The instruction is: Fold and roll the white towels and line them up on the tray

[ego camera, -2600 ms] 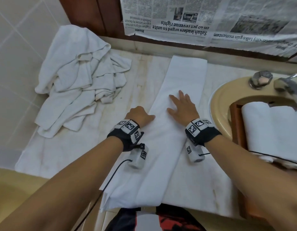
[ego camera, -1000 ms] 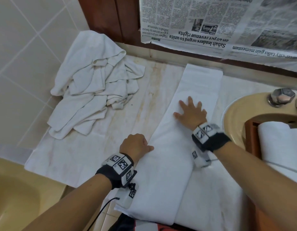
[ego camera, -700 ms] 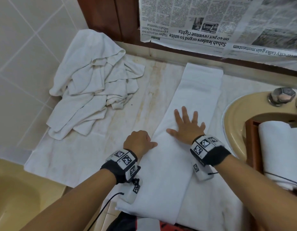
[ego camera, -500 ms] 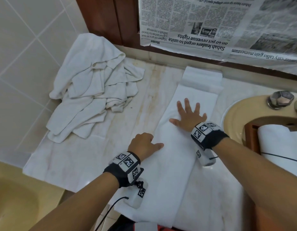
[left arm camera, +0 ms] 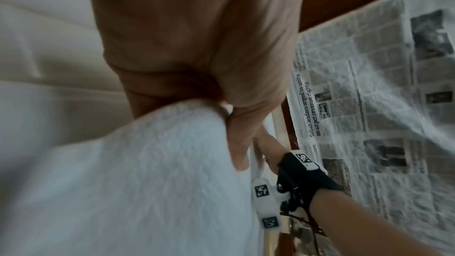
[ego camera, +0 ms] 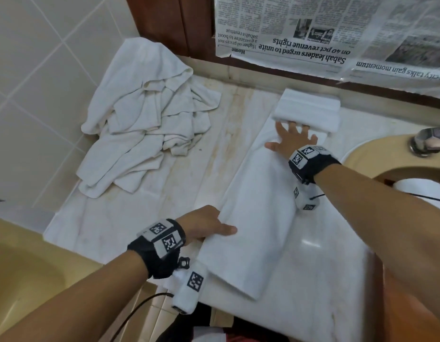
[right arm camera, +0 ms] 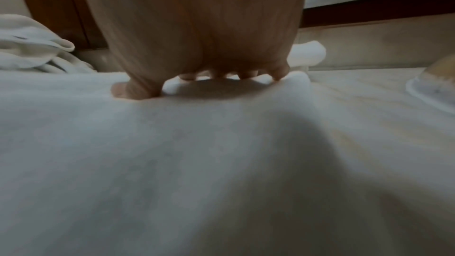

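Observation:
A long folded white towel [ego camera: 258, 213] lies lengthwise on the marble counter. Its far end is bunched into a thick fold [ego camera: 309, 111]. My right hand [ego camera: 291, 138] lies flat on the towel with fingers spread, the fingertips against that fold; the right wrist view shows the same hand [right arm camera: 197, 36] pressing the cloth [right arm camera: 197, 153]. My left hand [ego camera: 209, 227] grips the towel's left edge near me, thumb on top. In the left wrist view its fingers [left arm camera: 197, 65] curl round the towel edge [left arm camera: 147, 163]. A rolled towel [ego camera: 416, 187] sits at the right on a wooden tray, mostly hidden by my right arm.
A heap of crumpled white towels [ego camera: 144, 134] fills the counter's back left corner. A yellow sink [ego camera: 377, 156] with a metal tap knob [ego camera: 430, 144] lies to the right. Newspaper [ego camera: 325, 33] covers the wall behind. Another yellow basin [ego camera: 21, 267] is at lower left.
My right hand has slid away from me along the towel to its far end, which has bunched into a thicker fold. The left hand keeps hold of the left edge.

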`<state>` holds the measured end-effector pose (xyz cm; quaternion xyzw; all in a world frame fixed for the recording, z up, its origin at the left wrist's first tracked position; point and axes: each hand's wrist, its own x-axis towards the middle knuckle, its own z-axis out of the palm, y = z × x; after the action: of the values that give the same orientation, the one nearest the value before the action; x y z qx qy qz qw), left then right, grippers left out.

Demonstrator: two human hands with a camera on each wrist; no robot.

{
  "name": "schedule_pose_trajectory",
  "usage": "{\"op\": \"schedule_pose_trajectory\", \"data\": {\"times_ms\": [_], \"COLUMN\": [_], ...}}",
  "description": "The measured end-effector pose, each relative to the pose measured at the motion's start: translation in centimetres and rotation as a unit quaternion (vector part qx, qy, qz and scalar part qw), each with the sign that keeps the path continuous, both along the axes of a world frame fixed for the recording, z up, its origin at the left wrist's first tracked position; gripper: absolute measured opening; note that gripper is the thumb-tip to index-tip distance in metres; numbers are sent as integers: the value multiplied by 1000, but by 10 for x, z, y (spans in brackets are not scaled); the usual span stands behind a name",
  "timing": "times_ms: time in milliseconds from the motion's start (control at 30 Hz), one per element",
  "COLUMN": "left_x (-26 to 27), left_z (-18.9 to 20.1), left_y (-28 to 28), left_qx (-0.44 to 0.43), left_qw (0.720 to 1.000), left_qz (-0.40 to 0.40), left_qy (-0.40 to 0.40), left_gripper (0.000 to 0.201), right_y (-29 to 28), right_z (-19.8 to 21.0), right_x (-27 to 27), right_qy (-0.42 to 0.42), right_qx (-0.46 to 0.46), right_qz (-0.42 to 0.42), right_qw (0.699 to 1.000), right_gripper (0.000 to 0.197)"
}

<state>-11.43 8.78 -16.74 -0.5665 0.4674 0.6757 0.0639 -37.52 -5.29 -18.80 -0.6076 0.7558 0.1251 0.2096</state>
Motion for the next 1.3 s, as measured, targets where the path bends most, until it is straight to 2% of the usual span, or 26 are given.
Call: {"op": "schedule_pose_trajectory", "data": {"times_ms": [67,133,200,333,433,533,733,800,900,967,1033,1100,1200,1300], "left_x": [5,7,9,15,11,0,6,7,6,3,-1,-2,-1,-3], "left_z": [-7,-10,-15,-14,-11,-9,-18,-19,-16,-21,-27,-36,-47,-51], "left_y": [0,2,3,3,-1,-10,-16,-13,-6,-3,-5,-8,-11,-14], "left_qx": [-83,-138,-138,-150,-200,-246,-235,-258,-381,-457,-476,-458,-444,-430], "left_qw": [978,951,949,944,943,940,933,925,881,844,800,761,740,738], "left_qz": [-122,-167,-170,-173,-133,-74,-76,-78,-123,-208,-334,-432,-473,-485], "left_qy": [-147,-220,-227,-239,-232,-222,-263,-267,-251,-188,-149,-159,-178,-187], "left_gripper": [60,62,64,54,52,35,42,41,41,59,72,74,72,72], "right_y": [12,30,52,84,94,99,100,99,100,100,104,119,156,172], "right_z": [2,1,-1,-11,-14,-14,-7,-5,-8,-8,-4,-2,-9,-17], "right_x": [13,27,39,47,48,51,51,54,55,53,52,56,63,46], "right_qy": [-3,-17,-29,-50,-43,-39,-45,-42,-43,-43,-49,-50,-31,-11], "right_qx": [-35,-53,-46,0,0,3,16,24,38,47,44,37,50,53], "right_qz": [-14,-12,2,7,12,16,12,15,24,28,23,15,38,41], "right_qw": [999,998,999,999,999,999,999,999,998,998,998,998,998,998], "right_gripper": [67,64,66,73,73,74,75,70,66,66,67,68,74,78]}}
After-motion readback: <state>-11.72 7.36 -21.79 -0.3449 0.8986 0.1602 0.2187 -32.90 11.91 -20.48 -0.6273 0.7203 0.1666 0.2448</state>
